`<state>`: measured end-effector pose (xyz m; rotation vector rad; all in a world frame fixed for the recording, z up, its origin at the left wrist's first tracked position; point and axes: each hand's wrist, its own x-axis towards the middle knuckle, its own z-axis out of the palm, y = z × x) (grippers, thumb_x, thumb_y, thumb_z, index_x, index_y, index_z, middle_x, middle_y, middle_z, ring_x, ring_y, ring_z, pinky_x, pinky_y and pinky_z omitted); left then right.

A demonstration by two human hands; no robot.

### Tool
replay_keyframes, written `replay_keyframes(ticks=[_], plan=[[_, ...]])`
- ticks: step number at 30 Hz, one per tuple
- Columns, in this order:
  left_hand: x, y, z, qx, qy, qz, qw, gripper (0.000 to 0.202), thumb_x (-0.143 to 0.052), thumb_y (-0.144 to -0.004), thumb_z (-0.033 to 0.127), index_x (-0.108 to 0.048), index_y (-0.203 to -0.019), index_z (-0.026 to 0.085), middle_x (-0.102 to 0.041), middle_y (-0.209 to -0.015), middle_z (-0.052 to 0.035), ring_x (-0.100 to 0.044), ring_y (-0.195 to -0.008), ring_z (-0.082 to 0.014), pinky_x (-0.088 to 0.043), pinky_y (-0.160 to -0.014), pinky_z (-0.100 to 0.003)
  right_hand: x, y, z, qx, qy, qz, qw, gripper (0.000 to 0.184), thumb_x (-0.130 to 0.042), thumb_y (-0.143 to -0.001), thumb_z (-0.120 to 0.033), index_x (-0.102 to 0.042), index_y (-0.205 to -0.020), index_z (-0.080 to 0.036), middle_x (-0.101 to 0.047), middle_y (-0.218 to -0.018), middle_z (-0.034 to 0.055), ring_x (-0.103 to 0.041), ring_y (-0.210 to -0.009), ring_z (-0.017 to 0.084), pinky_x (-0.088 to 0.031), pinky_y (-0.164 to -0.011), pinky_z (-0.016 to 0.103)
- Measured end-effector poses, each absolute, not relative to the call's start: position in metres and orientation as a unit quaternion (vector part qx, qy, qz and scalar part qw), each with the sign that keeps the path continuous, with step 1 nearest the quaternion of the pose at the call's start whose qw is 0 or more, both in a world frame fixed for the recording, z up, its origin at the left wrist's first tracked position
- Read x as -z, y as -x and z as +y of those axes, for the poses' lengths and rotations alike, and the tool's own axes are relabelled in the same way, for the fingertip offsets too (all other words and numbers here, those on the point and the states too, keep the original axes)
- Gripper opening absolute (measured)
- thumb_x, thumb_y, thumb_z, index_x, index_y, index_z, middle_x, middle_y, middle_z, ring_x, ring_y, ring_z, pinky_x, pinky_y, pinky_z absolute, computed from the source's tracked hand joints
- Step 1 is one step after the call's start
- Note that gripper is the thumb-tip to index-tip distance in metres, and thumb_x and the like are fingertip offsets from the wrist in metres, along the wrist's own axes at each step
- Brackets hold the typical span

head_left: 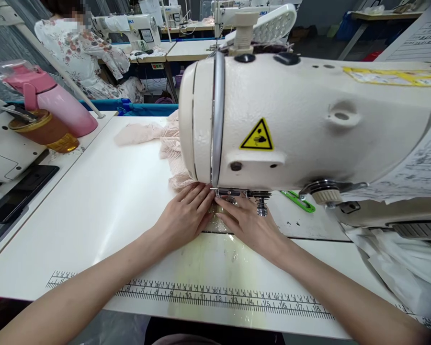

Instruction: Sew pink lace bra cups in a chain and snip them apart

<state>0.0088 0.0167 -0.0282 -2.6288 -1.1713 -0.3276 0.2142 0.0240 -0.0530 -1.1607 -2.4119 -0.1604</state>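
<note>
A cream-white sewing machine [309, 110] fills the right half of the view, its head over my fingers. My left hand [187, 213] lies flat left of the needle area, fingers stretched forward onto the near end of a pale pink lace fabric [172, 153]. That fabric runs back and left across the table, partly hidden behind the machine head. Right of the needle area, my right hand [249, 220] rests with its fingers extended and apart; some fingertips are hidden under the machine. Whether cloth lies beneath them I cannot tell.
A printed ruler [219, 298] runs along the front of the white table [93, 215]. Green thread snips [299, 201] lie under the machine arm. White cloth [402, 268] is bunched at right. A pink bottle [61, 100], an amber cup [45, 132] and a phone [23, 191] are at left. A person [82, 52] sits beyond.
</note>
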Motion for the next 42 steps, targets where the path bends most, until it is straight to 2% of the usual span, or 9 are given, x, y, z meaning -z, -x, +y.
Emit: replay_keyframes(ticks=[7,12,16,20,25,30,34,38,42], plan=[[0.028,-0.010,0.017,0.098,0.898,-0.419,0.095,0.041,-0.043,-0.097,0.030,-0.058,-0.127,0.005,-0.058,-0.133,-0.0191,-0.053,-0.126,-0.0315,-0.041,-0.106,-0.045,0.056,-0.214,0.024,0.073,0.430,-0.877,0.201,0.038,-0.043,-0.097,-0.042,-0.061,-0.127,-0.027,-0.070,-0.105,0.0085,-0.064,-0.085,0.027,-0.048,-0.075,0.042],[0.028,-0.009,0.017,0.103,0.894,-0.426,0.097,0.044,-0.042,-0.098,0.031,-0.057,-0.129,0.003,-0.057,-0.133,-0.0200,-0.052,-0.127,-0.0315,-0.041,-0.106,-0.044,0.055,-0.221,0.030,0.034,0.444,-0.873,0.199,0.038,-0.039,-0.099,-0.042,-0.061,-0.127,-0.028,-0.072,-0.098,0.0072,-0.065,-0.087,0.025,-0.047,-0.079,0.042],[0.030,-0.008,0.016,0.099,0.892,-0.429,0.098,0.046,-0.041,-0.098,0.032,-0.056,-0.130,0.003,-0.058,-0.132,-0.0202,-0.053,-0.125,-0.0318,-0.042,-0.105,-0.045,0.047,-0.227,0.037,-0.039,0.491,-0.847,0.199,0.037,-0.040,-0.098,-0.044,-0.069,-0.111,-0.025,-0.072,-0.095,0.0091,-0.065,-0.092,0.027,-0.047,-0.069,0.036],[0.032,-0.007,0.016,0.101,0.888,-0.435,0.108,0.048,-0.040,-0.099,0.035,-0.055,-0.132,0.005,-0.057,-0.134,-0.0188,-0.052,-0.126,-0.0321,-0.043,-0.103,-0.044,0.039,-0.233,0.036,-0.067,0.488,-0.844,0.212,0.040,-0.037,-0.098,-0.044,-0.070,-0.106,-0.022,-0.070,-0.096,0.0138,-0.064,-0.082,0.027,-0.048,-0.063,0.039],[0.034,-0.004,0.015,0.109,0.887,-0.432,0.117,0.049,-0.040,-0.099,0.038,-0.054,-0.133,0.005,-0.055,-0.137,-0.0157,-0.050,-0.128,-0.0301,-0.040,-0.106,-0.044,0.038,-0.233,0.036,-0.099,0.491,-0.832,0.239,0.042,-0.035,-0.097,-0.047,-0.070,-0.098,-0.023,-0.069,-0.086,0.0123,-0.063,-0.083,0.029,-0.051,-0.067,0.045],[0.033,-0.002,0.014,0.157,0.889,-0.414,0.118,0.046,-0.045,-0.098,0.035,-0.056,-0.129,0.003,-0.060,-0.132,-0.0149,-0.052,-0.125,-0.0296,-0.038,-0.109,-0.045,0.046,-0.228,0.044,-0.113,0.508,-0.809,0.272,0.043,-0.039,-0.095,-0.053,-0.067,-0.081,-0.023,-0.066,-0.074,0.0088,-0.062,-0.078,0.027,-0.052,-0.075,0.047],[0.023,-0.003,0.013,0.238,0.857,-0.456,-0.032,0.035,-0.046,-0.097,0.030,-0.057,-0.124,0.012,-0.065,-0.124,-0.0111,-0.057,-0.116,-0.0276,-0.047,-0.097,-0.045,0.047,-0.224,0.045,-0.099,0.517,-0.810,0.260,0.038,-0.045,-0.093,-0.049,-0.064,-0.080,-0.019,-0.067,-0.082,0.0090,-0.062,-0.087,0.027,-0.050,-0.084,0.049],[0.010,-0.005,0.016,0.366,0.697,-0.500,-0.361,0.020,-0.050,-0.090,0.022,-0.055,-0.108,0.017,-0.066,-0.109,-0.0100,-0.063,-0.093,-0.0201,-0.052,-0.078,-0.036,0.041,-0.222,0.045,-0.098,0.501,-0.821,0.255,0.032,-0.043,-0.095,-0.039,-0.064,-0.083,-0.018,-0.066,-0.088,0.0106,-0.060,-0.094,0.027,-0.046,-0.088,0.046],[0.002,-0.012,0.026,0.405,0.502,-0.476,-0.598,0.028,-0.062,-0.078,0.017,-0.054,-0.104,0.019,-0.064,-0.110,-0.0070,-0.062,-0.082,-0.0140,-0.050,-0.073,-0.029,0.042,-0.222,0.050,-0.102,0.511,-0.806,0.279,0.033,-0.044,-0.094,-0.036,-0.061,-0.074,-0.017,-0.064,-0.086,0.0131,-0.056,-0.096,0.029,-0.044,-0.089,0.046]])
